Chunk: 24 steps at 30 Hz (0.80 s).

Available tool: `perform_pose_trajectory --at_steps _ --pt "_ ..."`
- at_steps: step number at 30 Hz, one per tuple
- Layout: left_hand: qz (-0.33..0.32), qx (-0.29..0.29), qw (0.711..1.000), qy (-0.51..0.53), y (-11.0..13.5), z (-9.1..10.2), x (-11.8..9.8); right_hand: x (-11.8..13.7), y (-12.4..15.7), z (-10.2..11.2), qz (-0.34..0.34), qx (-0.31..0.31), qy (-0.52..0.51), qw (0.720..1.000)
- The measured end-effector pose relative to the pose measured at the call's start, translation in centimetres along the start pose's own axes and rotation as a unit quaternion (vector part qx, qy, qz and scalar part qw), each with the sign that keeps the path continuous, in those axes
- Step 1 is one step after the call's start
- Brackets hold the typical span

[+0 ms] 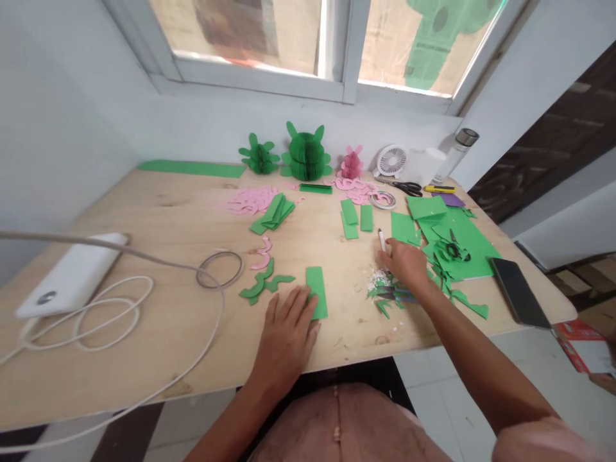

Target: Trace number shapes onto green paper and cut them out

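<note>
My left hand [287, 327] lies flat on the wooden table [168, 218], fingers spread, its fingertips resting on the lower edge of a green paper rectangle [316, 292]. My right hand [405, 263] is closed around a small white pen-like stick [382, 240] whose tip points away from me. That hand hovers just above a pile of green and white paper scraps [385, 292]. Curved green and pink cut-outs [264, 274] lie left of the rectangle.
Green paper sheets [452, 237], a black phone [518, 290], scissors [407, 187], a tape roll [383, 199], a small fan [391, 160] and a bottle [457, 151] sit on the right. Folded paper models [305, 154] stand by the wall. A white power bank [72, 276] with cables lies left.
</note>
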<state>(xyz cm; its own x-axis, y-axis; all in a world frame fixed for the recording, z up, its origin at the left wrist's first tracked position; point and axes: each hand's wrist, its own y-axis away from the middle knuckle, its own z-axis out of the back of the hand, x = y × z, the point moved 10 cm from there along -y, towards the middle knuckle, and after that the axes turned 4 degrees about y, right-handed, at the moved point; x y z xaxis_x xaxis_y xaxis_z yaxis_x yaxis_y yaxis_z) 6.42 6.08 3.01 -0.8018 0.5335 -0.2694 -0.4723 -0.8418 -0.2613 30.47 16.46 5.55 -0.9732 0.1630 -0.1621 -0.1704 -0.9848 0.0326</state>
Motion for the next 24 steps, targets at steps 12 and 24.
perform_pose_trajectory --at_steps 12,24 --pt "-0.046 -0.003 0.999 0.007 0.0 0.2 0.2 0.4 2.6 1.9 0.035 -0.055 -0.447 0.892" --pt "-0.081 -0.097 0.992 0.03 0.6 0.7 -0.3 7.5 10.4 2.4 0.098 -0.076 -0.782 0.611"
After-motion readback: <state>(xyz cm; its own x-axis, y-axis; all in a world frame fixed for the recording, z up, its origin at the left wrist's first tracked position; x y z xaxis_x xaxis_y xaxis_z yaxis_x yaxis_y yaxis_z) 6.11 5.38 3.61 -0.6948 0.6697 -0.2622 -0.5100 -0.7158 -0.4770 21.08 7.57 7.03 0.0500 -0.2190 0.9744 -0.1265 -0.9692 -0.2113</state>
